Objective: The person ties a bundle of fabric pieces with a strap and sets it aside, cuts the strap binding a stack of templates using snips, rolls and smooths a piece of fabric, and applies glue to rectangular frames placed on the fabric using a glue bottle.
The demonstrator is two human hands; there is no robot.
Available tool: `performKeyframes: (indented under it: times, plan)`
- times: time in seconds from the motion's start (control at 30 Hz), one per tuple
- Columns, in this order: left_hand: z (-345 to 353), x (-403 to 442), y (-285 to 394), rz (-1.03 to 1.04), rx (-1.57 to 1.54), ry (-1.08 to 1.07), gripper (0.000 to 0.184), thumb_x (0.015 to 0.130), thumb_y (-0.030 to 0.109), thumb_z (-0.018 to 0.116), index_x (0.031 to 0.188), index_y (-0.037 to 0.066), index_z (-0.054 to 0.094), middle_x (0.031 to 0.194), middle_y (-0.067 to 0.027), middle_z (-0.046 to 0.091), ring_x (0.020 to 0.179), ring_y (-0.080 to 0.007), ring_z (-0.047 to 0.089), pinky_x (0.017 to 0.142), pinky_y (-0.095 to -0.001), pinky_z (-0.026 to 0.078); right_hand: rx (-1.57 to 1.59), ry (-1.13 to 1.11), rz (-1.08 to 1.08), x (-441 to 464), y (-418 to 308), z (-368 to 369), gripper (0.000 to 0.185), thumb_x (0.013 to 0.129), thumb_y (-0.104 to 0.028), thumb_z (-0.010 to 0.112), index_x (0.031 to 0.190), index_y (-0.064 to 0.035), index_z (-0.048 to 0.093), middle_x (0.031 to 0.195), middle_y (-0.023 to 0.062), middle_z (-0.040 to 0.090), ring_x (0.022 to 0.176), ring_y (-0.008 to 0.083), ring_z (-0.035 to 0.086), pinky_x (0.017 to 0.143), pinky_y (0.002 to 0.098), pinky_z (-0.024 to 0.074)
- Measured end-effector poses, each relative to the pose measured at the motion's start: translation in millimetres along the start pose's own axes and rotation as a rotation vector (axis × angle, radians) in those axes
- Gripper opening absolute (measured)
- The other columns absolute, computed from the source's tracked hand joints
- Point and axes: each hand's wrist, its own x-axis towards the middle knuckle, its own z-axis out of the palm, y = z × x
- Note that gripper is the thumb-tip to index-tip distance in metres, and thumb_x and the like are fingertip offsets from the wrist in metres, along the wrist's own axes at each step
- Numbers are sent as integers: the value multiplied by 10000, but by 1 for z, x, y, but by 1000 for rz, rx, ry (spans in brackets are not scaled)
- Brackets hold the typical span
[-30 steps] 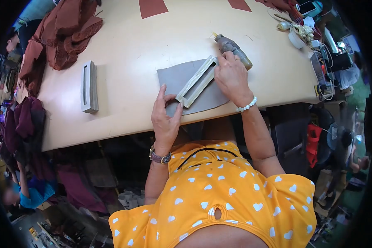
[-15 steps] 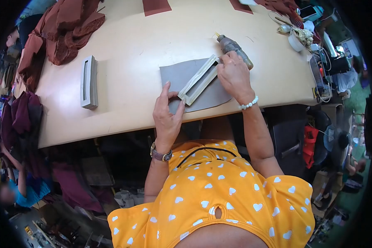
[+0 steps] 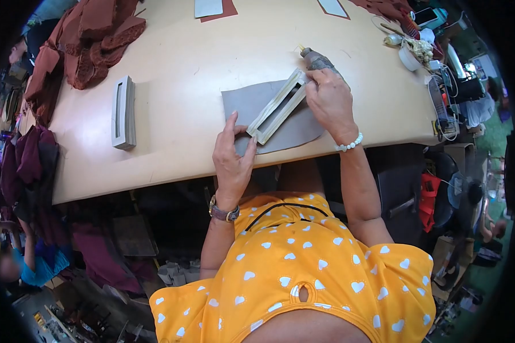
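Note:
A narrow, pale rectangular frame (image 3: 280,118) with a long slot lies slantwise over a grey sheet of material (image 3: 237,102) at the table's near edge. My left hand (image 3: 232,157) grips the frame's lower end between thumb and fingers. At the upper end my right hand (image 3: 332,102) is closed, its bent fingertips pinching the corner; exactly what lies under them is hidden. A dark, stained bottle with a thin yellowish nozzle (image 3: 319,60) lies just beyond my right hand, which partly covers it.
A stack of similar slotted grey frames (image 3: 124,114) stands at the left of the table (image 3: 171,114). Reddish-brown material (image 3: 97,40) is heaped at the far left. White sheets (image 3: 208,8) on red pieces lie at the far edge. A white cup (image 3: 409,57) and clutter sit right.
My right hand has shifted slightly right, and the frame's upper end has moved a little away from me. White sheets now cover much of the red pieces at the far edge.

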Motion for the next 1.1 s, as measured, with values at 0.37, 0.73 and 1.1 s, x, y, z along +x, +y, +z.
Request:
performKeyframes:
  times: [0.37, 0.73, 1.1]
  plan:
    - [0, -1, 1, -15, 10, 3, 570, 755, -14, 639, 1283, 6, 424, 926, -115, 623, 851, -183, 590, 808, -301, 464, 301, -40, 153, 10, 2, -9, 184, 762, -154, 551, 837, -17, 649, 762, 126, 622, 716, 282, 595, 702, 374, 477]
    - [2, 0, 8, -94, 35, -1, 522, 798, -10, 586, 1287, -8, 404, 937, -91, 619, 860, -157, 579, 826, -296, 450, 1291, 212, 634, -9, 118, -80, 181, 845, -133, 591, 990, -25, 592, 780, 0, 586, 636, 59, 543, 540, 173, 412]
    - [6, -2, 10, -146, 13, 3, 554, 790, -52, 559, 1310, -14, 374, 947, -104, 607, 863, -171, 572, 834, -298, 445, 1116, 971, 908, -105, 317, -96, 321, 829, 38, 514, 1137, -2, 433, 895, 127, 561, 689, 206, 609, 628, 306, 540]
